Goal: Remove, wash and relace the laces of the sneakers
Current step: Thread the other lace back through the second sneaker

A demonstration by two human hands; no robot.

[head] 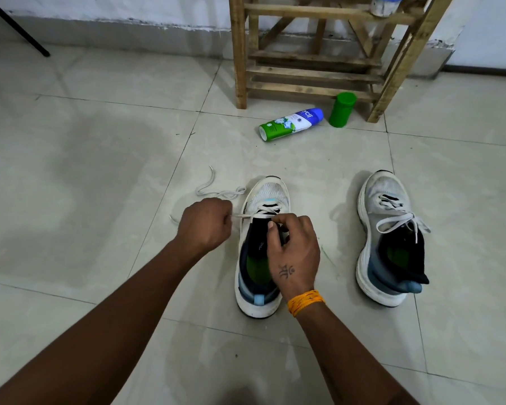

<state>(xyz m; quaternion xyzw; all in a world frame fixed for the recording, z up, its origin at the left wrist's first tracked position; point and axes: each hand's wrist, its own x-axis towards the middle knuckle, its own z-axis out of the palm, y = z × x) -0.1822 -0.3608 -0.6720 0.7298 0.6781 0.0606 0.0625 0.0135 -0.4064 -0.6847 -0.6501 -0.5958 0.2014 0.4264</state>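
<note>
Left hand (pixel 206 223): pinching the white lace (pixel 221 193), pulling sideways.
Right hand (pixel 292 252): gripping the near sneaker (pixel 260 252) tongue.
Spray can (pixel 291 124): lying beyond both hands, reading "ycil".

glossy tiled floor (pixel 100 171), rough wooden rack (pixel 313 71), mesh-cloth sneakers (pixel 270 194), glossy plastic bottle (pixel 291 124).

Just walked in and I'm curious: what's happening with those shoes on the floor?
A person is unlacing the nearer sneaker on the tiled floor. The left hand pulls the lace out sideways, its loose end trailing on the tiles, while the right hand grips the shoe at its tongue. The other sneaker stands to the right with its lace tied. A spray can lies near a wooden rack.
</note>
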